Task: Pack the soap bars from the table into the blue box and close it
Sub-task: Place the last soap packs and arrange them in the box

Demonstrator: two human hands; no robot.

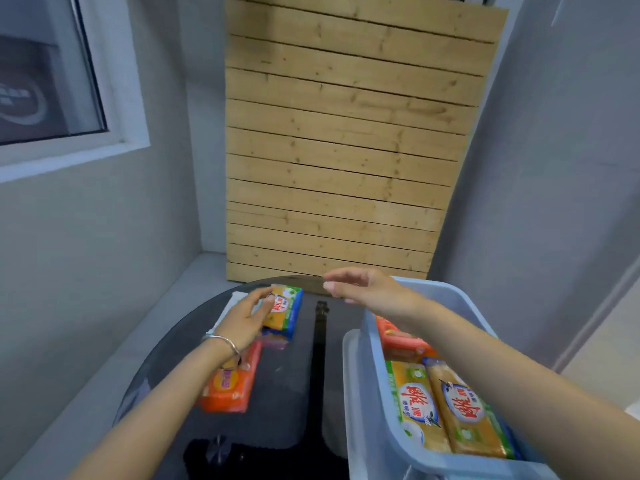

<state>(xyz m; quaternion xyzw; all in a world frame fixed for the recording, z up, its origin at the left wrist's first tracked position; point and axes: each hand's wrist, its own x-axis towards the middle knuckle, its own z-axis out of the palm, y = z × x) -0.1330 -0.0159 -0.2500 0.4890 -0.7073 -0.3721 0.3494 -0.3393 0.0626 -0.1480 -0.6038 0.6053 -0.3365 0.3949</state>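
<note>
Closest in, the blue box [375,368] sits at the table's [287,375] right edge with two yellow soap bars [415,407] in its near end and orange ones [401,344] behind them. An orange soap bar [228,386] lies on the left side, under the wrist. Further out, the left hand [242,323] grips a yellow-green soap bar [284,310] near the far edge. The right hand [367,289] hovers over the box's far left corner, fingers loose, holding nothing. A wooden panel [346,150] leans behind.

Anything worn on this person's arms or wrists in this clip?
The left forearm and right forearm are bare, with no sleeves or gloves in view. A thin silver bangle circles the left wrist. The right wrist shows nothing worn.
</note>
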